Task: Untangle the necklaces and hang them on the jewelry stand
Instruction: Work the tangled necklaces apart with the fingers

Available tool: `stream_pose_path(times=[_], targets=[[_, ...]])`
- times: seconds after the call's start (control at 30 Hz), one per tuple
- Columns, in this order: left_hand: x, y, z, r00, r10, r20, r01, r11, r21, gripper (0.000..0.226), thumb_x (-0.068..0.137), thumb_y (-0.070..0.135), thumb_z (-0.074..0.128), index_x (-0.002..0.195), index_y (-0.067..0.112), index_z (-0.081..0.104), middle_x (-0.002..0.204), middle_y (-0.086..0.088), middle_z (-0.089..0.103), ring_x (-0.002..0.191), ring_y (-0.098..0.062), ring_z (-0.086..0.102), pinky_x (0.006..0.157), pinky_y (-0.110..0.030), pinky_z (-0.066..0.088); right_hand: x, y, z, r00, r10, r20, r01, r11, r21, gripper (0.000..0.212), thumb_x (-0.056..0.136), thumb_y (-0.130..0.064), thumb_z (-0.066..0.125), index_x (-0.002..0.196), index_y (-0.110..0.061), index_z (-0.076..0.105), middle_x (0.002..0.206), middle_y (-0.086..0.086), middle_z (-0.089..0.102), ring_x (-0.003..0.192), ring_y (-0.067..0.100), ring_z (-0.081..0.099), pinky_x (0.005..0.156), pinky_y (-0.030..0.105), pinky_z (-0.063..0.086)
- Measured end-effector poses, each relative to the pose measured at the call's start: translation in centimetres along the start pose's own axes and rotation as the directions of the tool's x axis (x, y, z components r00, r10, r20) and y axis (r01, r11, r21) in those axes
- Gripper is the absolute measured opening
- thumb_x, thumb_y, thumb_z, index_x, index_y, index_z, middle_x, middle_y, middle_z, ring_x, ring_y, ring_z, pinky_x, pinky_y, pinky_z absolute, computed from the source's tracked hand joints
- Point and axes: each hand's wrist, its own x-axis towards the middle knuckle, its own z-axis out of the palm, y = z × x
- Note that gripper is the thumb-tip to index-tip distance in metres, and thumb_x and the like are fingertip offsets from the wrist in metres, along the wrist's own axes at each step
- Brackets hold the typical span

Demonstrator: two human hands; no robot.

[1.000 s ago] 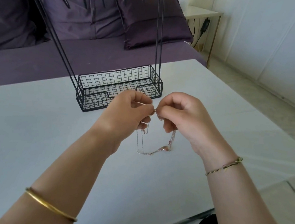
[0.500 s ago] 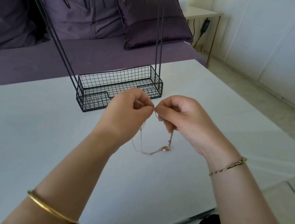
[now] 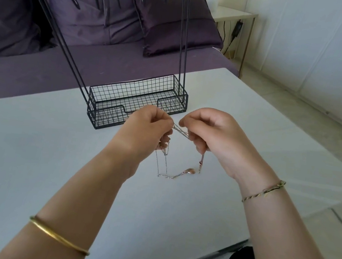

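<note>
Two hands pinching tangled necklaces

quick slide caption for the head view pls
Left hand and right hand pinch tangled necklaces over a white table, before a black wire jewelry stand.

Black grid-wire jewelry stand beyond the hands; silvery necklaces with rose-gold pendant; white tabletop; purple pillows; gold bangle.

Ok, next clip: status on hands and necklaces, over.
Left hand and right hand both pinching the tangled necklaces, strands stretched between fingertips, loop drooping below. Nothing hung on the jewelry stand yet. Nothing between hands and stand.
</note>
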Motion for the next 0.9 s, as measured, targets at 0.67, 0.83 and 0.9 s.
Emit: stream_pose_path(times=[0.67, 0.83, 0.9], targets=[[-0.31, 0.11, 0.16, 0.988, 0.150, 0.045, -0.155, 0.975, 0.158, 0.011, 0.087, 0.002, 0.056, 0.084, 0.011, 0.060, 0.067, 0.000, 0.061, 0.055, -0.008, 0.054, 0.063, -0.026, 0.050, 0.15, 0.08, 0.29, 0.999, 0.017, -0.029, -0.016, 1.000, 0.020, 0.015, 0.085, -0.007, 0.056, 0.075, -0.015, 0.063, 0.067, -0.003, 0.062, 0.058, 0.007, 0.051, 0.052, 0.023, 0.041], [-0.48, 0.16, 0.09, 0.984, 0.176, 0.033, -0.179, 0.967, 0.181, 0.016, 0.087, 0.001, 0.055, 0.081, 0.015, 0.058, 0.067, -0.002, 0.060, 0.055, -0.007, 0.054, 0.060, -0.027, 0.048, 0.01, -0.03, 0.16, 0.998, 0.057, 0.033, -0.059, 0.996, 0.062, 0.016, 0.084, -0.003, 0.060, 0.073, -0.015, 0.064, 0.059, -0.005, 0.057, 0.056, 0.011, 0.041, 0.052, 0.022, 0.033], [-0.53, 0.22, 0.11, 0.981, 0.190, 0.033, -0.193, 0.962, 0.195, 0.016, 0.087, 0.001, 0.055, 0.082, 0.016, 0.057, 0.067, -0.002, 0.060, 0.055, -0.007, 0.054, 0.059, -0.027, 0.047, 0.08, 0.09, 0.14, 0.997, 0.070, 0.044, -0.073, 0.995, 0.069, 0.013, 0.083, -0.005, 0.063, 0.076, -0.015, 0.067, 0.058, -0.006, 0.053, 0.055, 0.010, 0.039, 0.053, 0.023, 0.032]])
